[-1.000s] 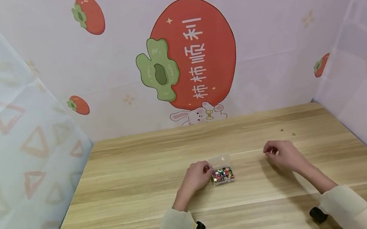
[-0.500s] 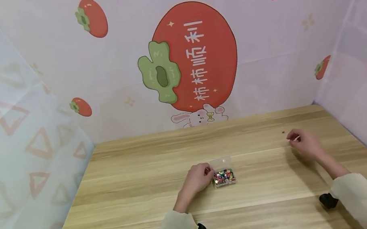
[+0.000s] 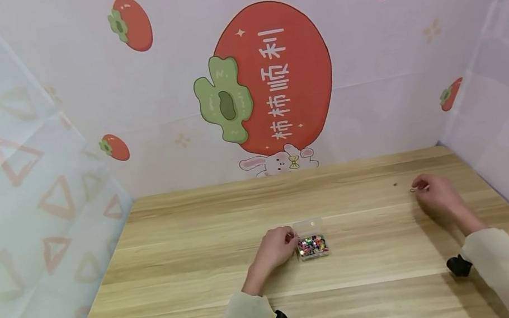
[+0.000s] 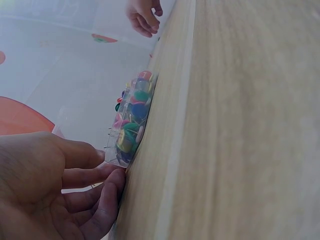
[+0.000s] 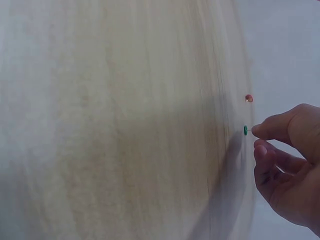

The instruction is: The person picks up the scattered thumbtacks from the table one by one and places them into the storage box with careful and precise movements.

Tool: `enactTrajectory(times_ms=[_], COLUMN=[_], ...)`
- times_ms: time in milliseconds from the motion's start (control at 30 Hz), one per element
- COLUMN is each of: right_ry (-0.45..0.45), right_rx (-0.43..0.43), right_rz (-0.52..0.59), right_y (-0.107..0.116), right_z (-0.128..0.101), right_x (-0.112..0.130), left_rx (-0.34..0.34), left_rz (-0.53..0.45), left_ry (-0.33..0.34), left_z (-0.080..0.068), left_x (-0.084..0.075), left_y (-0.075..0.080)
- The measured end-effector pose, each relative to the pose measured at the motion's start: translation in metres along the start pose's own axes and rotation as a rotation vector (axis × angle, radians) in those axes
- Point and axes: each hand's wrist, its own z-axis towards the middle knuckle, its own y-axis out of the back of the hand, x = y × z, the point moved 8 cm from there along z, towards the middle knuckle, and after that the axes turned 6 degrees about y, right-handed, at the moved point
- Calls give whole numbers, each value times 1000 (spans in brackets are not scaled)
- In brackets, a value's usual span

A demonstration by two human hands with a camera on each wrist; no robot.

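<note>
green pin (image 5: 245, 130) at the right hand (image 3: 437, 194) fingertips, not yet pinched; pinch its head squarely while the left hand (image 3: 274, 247) grips the box (image 3: 312, 245).

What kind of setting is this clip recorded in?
Probably a small tabletop recording booth, not a lived-in room: a wooden table is closed in on three sides by printed backdrop sheets with persimmon drawings, and holds only a clear box of coloured pushpins and two loose pins.

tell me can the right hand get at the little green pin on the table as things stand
Probably yes: the right hand has its fingertips right at the green pin, and only bare table lies around it.
</note>
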Motion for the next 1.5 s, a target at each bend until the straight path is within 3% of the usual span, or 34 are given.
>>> enactTrajectory(times_ms=[300,767,1100,1333,1500], right_ry=[-75,-73,-91,-55,-17], right_rx=[111,112,106,65,33], right_rz=[1,-79,-51,-29,-36], right_y=[-11,-6,-7,-8,-10], right_z=[5,14,9,4,2], right_x=[-16,-10,-8,0,9], left_rx=[-2,-17,-10,-6,-27], left_rz=[12,20,18,13,24], left_ry=[-1,-6,-5,11,-14], left_z=[1,1,-1,-2,-3], left_x=[1,0,0,0,-3], left_y=[-1,1,1,0,2])
